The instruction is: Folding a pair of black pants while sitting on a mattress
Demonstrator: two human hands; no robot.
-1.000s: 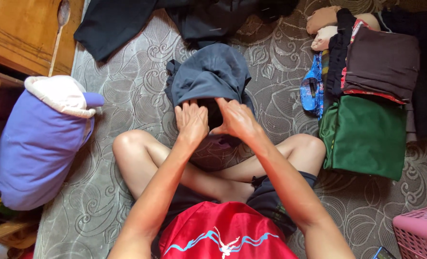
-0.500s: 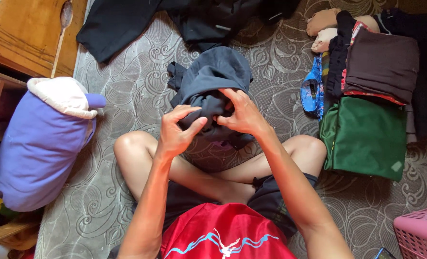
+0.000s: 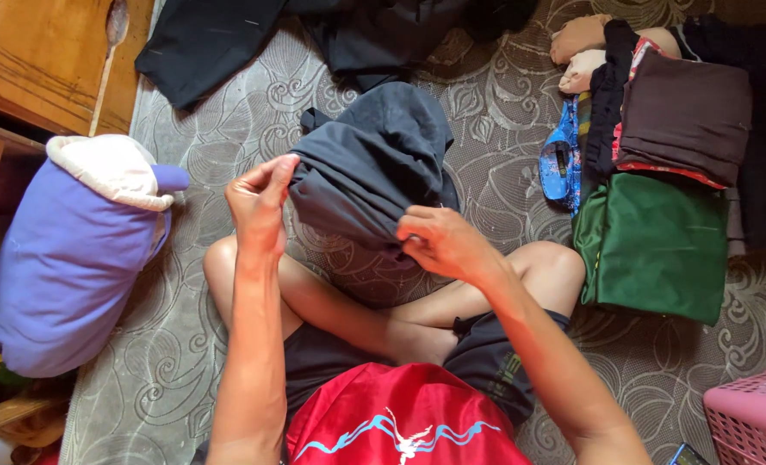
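Grey garment point(image 3: 370, 176) pinched by closed left hand point(image 3: 258, 202) and right hand point(image 3: 439, 243).

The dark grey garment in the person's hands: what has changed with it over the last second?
The left hand has swung out to the left and the right hand has drawn back towards the body, each now pinching an edge, so the dark grey garment is stretched wider between them. The folded green cloth, the purple bundle and the pink basket lie as before.
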